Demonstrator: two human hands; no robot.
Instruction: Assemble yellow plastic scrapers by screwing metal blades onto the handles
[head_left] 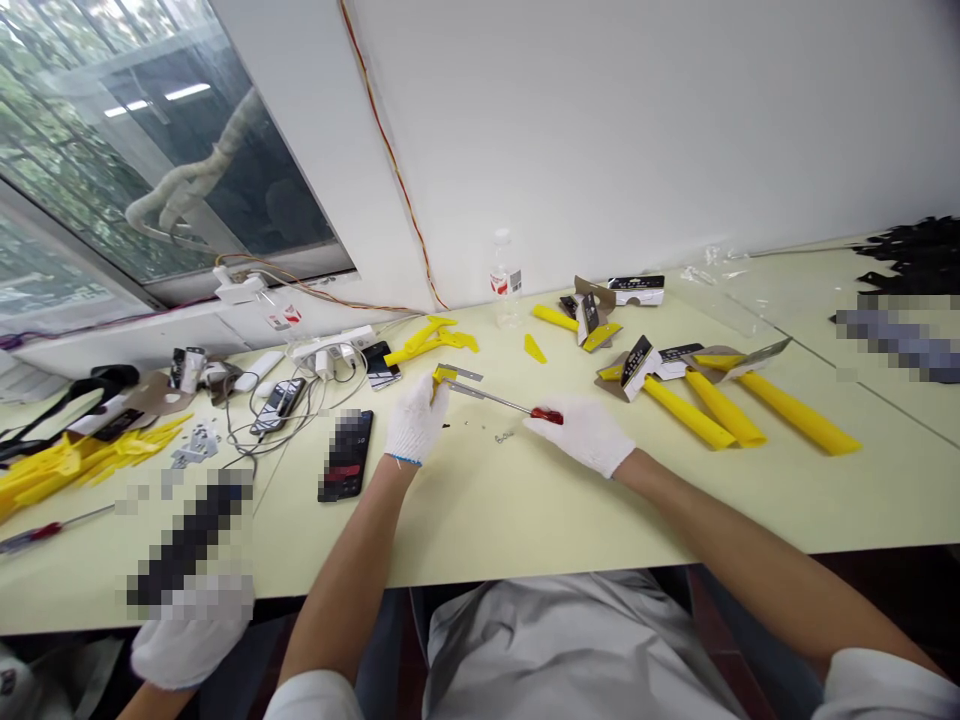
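Observation:
My left hand (418,418), in a white glove, is closed on a yellow plastic piece (445,373) with metal plates (466,388) sticking out to the right. In my gloved right hand (581,432) is a screwdriver (547,415) with a red handle. Its shaft points left, and the tip lies close to the metal plates; whether they touch is unclear. Small screws (504,437) lie on the table (480,520) between and below my hands. Behind them are yellow plastic parts (431,340) and a small yellow triangular piece (535,348).
Several yellow-handled tools (686,410) lie at the right. A clear bottle (506,280) stands near the wall. Left are a phone (346,455), cables, a power strip (334,347) and yellow parts (82,460). Another person's gloved hand (195,630) is at the lower left.

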